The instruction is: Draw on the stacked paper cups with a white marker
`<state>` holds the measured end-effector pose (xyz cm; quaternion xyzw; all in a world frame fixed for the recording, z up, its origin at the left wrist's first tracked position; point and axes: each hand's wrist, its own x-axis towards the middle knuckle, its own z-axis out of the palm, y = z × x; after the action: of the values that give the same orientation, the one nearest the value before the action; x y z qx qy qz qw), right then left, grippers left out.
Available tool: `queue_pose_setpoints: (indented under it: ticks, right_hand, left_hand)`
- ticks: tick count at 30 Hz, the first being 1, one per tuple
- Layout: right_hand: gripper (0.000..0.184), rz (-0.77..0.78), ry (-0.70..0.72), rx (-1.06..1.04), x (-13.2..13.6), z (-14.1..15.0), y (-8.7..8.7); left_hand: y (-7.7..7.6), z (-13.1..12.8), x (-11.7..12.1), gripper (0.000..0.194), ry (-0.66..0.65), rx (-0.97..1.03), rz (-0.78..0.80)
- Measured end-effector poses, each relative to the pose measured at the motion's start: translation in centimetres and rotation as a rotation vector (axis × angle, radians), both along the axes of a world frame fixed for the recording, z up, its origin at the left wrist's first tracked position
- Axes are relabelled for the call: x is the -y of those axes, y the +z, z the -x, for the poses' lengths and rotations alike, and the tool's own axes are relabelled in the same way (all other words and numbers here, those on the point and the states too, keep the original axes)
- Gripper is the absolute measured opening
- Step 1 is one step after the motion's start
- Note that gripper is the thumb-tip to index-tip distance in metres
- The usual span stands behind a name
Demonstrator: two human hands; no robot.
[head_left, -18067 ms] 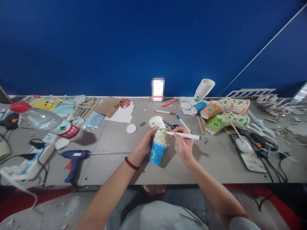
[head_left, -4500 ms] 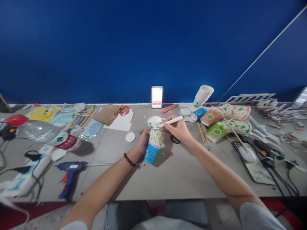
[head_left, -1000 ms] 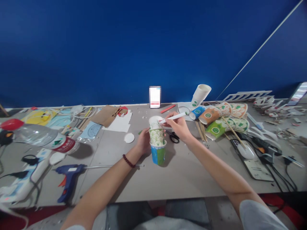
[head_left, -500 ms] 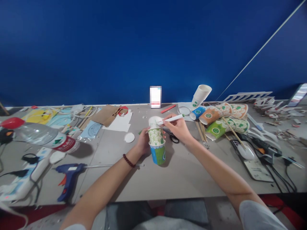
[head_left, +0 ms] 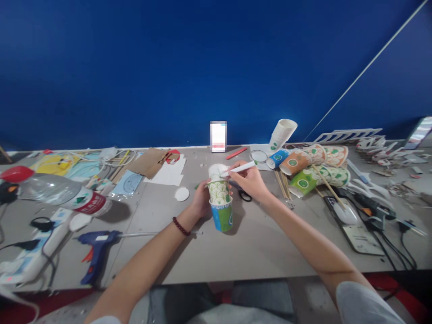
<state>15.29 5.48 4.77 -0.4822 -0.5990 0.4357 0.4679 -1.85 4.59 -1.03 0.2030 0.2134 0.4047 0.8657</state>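
A stack of paper cups [head_left: 220,193] stands on the table before me: a blue-green cup at the bottom, a green-patterned one above it, and a white top part with green lines. My left hand [head_left: 201,199] is wrapped round the stack's left side, its fingers partly hidden behind the cups. In my right hand [head_left: 250,181] a white marker [head_left: 242,168] with a green end is pinched, its tip at the white top part. Just right of the stack, partly behind my right hand, lie black-handled scissors [head_left: 245,195].
On the left are a blue glue gun [head_left: 97,245], a power strip [head_left: 40,245] and a large bottle [head_left: 64,191] lying tilted. Painted cups [head_left: 303,180] and a white cup stack [head_left: 282,134] stand to the right. A phone [head_left: 218,136] leans at the back wall.
The marker and my right hand have shifted very slightly at the white top part. My left hand keeps its hold, and the cups stay in place.
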Motion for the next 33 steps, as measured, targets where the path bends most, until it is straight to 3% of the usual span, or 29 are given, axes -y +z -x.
queue_pose_setpoints:
  ticks: [19,33]
  right_hand:
    - [0.009,-0.078,-0.059,-0.004,-0.4,-0.1,-1.1]
    - [0.007,-0.05,-0.088,0.006,0.0,0.0,-0.3]
  left_hand:
    - [0.2,-0.1,0.0,0.044,0.013,0.018,0.024]
    - [0.2,-0.1,0.0,0.045,0.006,0.015,0.014]
